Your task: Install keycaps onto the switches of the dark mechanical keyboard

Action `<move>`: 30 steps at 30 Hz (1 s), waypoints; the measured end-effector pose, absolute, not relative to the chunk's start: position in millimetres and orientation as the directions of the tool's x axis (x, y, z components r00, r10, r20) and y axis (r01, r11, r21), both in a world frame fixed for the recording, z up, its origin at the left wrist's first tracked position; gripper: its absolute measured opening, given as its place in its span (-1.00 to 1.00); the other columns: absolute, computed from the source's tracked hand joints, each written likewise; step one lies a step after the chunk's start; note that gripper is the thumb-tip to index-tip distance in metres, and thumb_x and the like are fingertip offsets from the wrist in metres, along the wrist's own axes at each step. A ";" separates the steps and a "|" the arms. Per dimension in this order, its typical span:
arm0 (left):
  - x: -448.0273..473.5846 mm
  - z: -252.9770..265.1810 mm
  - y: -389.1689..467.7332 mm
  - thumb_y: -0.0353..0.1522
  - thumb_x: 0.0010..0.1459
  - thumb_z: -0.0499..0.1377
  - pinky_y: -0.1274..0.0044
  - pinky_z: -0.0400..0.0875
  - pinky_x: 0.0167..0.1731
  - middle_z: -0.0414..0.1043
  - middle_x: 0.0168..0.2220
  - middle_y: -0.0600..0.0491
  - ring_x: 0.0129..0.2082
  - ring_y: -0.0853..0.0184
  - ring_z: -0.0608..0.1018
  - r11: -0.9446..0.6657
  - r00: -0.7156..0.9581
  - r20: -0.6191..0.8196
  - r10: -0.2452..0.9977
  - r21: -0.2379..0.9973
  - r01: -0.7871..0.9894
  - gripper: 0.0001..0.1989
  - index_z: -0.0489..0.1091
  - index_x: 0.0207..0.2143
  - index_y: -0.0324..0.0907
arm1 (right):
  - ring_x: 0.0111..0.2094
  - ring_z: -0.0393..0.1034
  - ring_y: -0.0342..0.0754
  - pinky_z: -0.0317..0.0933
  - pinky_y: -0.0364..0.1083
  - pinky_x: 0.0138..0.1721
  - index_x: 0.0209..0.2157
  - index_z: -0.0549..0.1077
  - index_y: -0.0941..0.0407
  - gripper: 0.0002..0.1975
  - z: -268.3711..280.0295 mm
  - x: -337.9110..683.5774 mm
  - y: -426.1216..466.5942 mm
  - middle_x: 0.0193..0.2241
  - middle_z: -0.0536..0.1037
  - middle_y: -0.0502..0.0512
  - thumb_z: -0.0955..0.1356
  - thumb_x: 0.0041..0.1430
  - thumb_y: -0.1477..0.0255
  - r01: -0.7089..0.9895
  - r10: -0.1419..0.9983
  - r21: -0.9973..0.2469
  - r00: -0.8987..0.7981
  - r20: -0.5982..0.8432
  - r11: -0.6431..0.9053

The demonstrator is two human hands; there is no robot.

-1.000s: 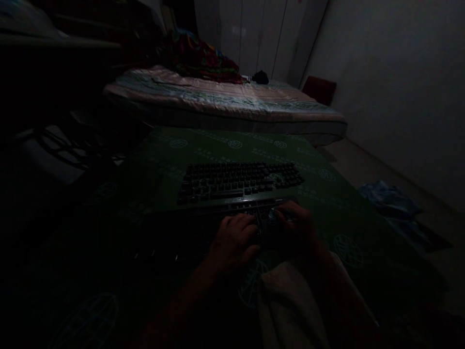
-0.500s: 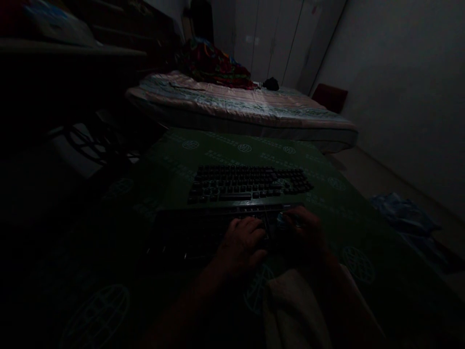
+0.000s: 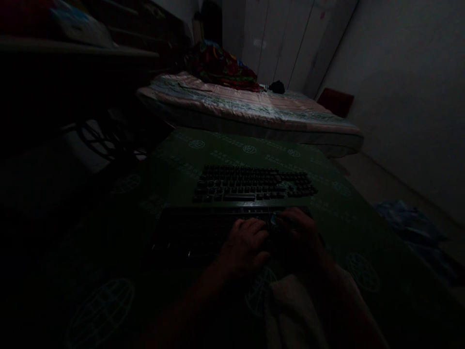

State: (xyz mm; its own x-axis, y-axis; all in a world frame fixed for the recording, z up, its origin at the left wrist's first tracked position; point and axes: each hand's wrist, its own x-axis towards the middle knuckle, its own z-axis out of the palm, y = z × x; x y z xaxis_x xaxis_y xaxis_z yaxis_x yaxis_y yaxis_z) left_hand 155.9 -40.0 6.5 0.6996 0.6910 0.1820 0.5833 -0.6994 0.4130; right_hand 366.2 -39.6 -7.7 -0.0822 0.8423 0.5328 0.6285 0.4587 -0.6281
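Note:
A dark keyboard base lies on the green table, its surface mostly lost in shadow. My left hand rests on its right half, palm down, fingers stretched over it and slightly apart. Close beside it, my right hand is bent over the base's right end, its fingers closed round a small teal-blue thing; its kind is too dark to make out. Just beyond the base, loose black keycaps are laid out in rows in a keyboard's pattern.
The green table carries printed globe marks. A pale cloth lies near my right forearm. Behind the table stands a bed with a red blanket. Bluish fabric lies on the floor at right; a dark stand with a wheel is at left.
My right hand has shifted left over the keyboard base with the teal-blue thing, closer to my left hand. My left hand stays in place; the whole view has swung slightly.

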 end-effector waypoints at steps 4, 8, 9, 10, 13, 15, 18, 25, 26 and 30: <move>155.6 3.9 -40.0 -0.25 0.08 0.20 0.19 0.10 0.09 0.30 0.13 -0.02 0.15 0.14 0.27 -0.703 0.699 0.187 0.691 0.398 0.589 -0.67 0.34 -0.08 -0.11 | -0.36 0.43 -0.07 0.29 -0.10 -0.32 -0.35 0.49 0.09 -0.91 -9.9 368.7 -36.5 -0.39 0.52 0.08 0.34 0.16 0.42 0.632 0.851 -0.627 -0.100 0.516 0.455; 155.5 1.5 -40.3 -0.26 0.07 0.21 0.19 0.10 0.10 0.29 0.15 -0.02 0.16 0.13 0.26 -0.710 0.703 0.188 0.686 0.385 0.590 -0.65 0.33 -0.07 -0.12 | -0.33 0.44 -0.05 0.30 -0.08 -0.29 -0.33 0.50 0.10 -0.90 -9.0 372.1 -36.9 -0.36 0.53 0.11 0.34 0.16 0.40 0.633 0.851 -0.636 -0.073 0.520 0.442; 155.4 1.2 -40.3 -0.26 0.08 0.20 0.20 0.10 0.10 0.28 0.15 -0.02 0.16 0.13 0.26 -0.712 0.704 0.190 0.684 0.383 0.588 -0.65 0.33 -0.07 -0.12 | -0.32 0.44 -0.05 0.30 -0.08 -0.28 -0.32 0.49 0.10 -0.90 -8.0 371.0 -37.3 -0.35 0.53 0.11 0.33 0.17 0.40 0.629 0.856 -0.642 -0.074 0.512 0.438; 155.4 1.0 -40.4 -0.25 0.08 0.20 0.20 0.11 0.09 0.28 0.15 -0.02 0.16 0.13 0.26 -0.715 0.706 0.195 0.681 0.381 0.586 -0.65 0.33 -0.06 -0.11 | -0.32 0.43 -0.05 0.30 -0.08 -0.27 -0.32 0.49 0.10 -0.89 -7.0 369.4 -37.7 -0.35 0.53 0.11 0.33 0.18 0.40 0.624 0.862 -0.649 -0.080 0.501 0.435; 155.4 1.6 -40.5 -0.24 0.10 0.18 0.22 0.13 0.08 0.27 0.15 -0.02 0.16 0.14 0.26 -0.720 0.709 0.197 0.678 0.374 0.585 -0.65 0.33 -0.05 -0.11 | -0.36 0.42 -0.08 0.29 -0.10 -0.31 -0.35 0.48 0.09 -0.90 -5.2 364.7 -38.3 -0.39 0.52 0.09 0.34 0.18 0.39 0.625 0.868 -0.647 -0.104 0.486 0.437; 155.5 2.7 -40.6 -0.24 0.10 0.18 0.22 0.13 0.07 0.28 0.14 -0.03 0.15 0.14 0.26 -0.721 0.710 0.194 0.677 0.371 0.586 -0.65 0.33 -0.05 -0.11 | -0.38 0.41 -0.09 0.28 -0.11 -0.33 -0.35 0.48 0.09 -0.90 -5.3 364.5 -38.9 -0.41 0.51 0.07 0.34 0.18 0.38 0.629 0.866 -0.636 -0.128 0.483 0.447; 155.8 4.5 -41.0 -0.25 0.09 0.19 0.22 0.12 0.08 0.29 0.12 -0.03 0.14 0.14 0.27 -0.713 0.705 0.191 0.683 0.382 0.588 -0.68 0.34 -0.09 -0.11 | -0.36 0.40 -0.09 0.28 -0.11 -0.33 -0.33 0.48 0.08 -0.90 -6.4 367.6 -40.6 -0.39 0.49 0.07 0.35 0.16 0.36 0.630 0.868 -0.625 -0.174 0.464 0.461; 155.8 4.1 -41.4 -0.23 0.10 0.18 0.20 0.10 0.09 0.30 0.12 -0.02 0.14 0.14 0.28 -0.706 0.700 0.188 0.689 0.393 0.589 -0.67 0.33 -0.08 -0.11 | -0.34 0.41 -0.08 0.27 -0.12 -0.33 -0.30 0.48 0.10 -0.87 -8.2 370.6 -41.0 -0.36 0.50 0.08 0.39 0.11 0.35 0.658 0.872 -0.600 -0.190 0.452 0.455; 155.6 3.9 -41.5 -0.24 0.10 0.19 0.20 0.10 0.09 0.29 0.13 -0.03 0.14 0.14 0.28 -0.704 0.699 0.187 0.691 0.393 0.592 -0.67 0.33 -0.08 -0.12 | -0.37 0.40 -0.09 0.26 -0.13 -0.35 -0.33 0.48 0.10 -0.89 -8.1 370.7 -40.7 -0.39 0.50 0.07 0.38 0.12 0.35 0.662 0.870 -0.595 -0.192 0.454 0.456; 155.0 3.6 -41.4 -0.24 0.09 0.20 0.20 0.09 0.10 0.28 0.14 -0.02 0.16 0.14 0.26 -0.703 0.702 0.178 0.690 0.396 0.591 -0.65 0.32 -0.07 -0.12 | -0.44 0.38 -0.13 0.23 -0.15 -0.41 -0.41 0.48 0.09 -0.90 -8.0 372.7 -41.3 -0.46 0.49 0.04 0.35 0.15 0.38 0.659 0.865 -0.589 -0.204 0.458 0.467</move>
State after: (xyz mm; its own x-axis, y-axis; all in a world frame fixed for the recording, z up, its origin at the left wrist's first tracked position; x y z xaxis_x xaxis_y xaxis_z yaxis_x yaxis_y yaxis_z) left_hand 155.0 -41.4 3.6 0.7018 0.6897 0.1783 0.5907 -0.7033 0.3955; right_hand 372.7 -41.3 -8.0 -0.2039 0.8652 0.4581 0.6589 0.4674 -0.5894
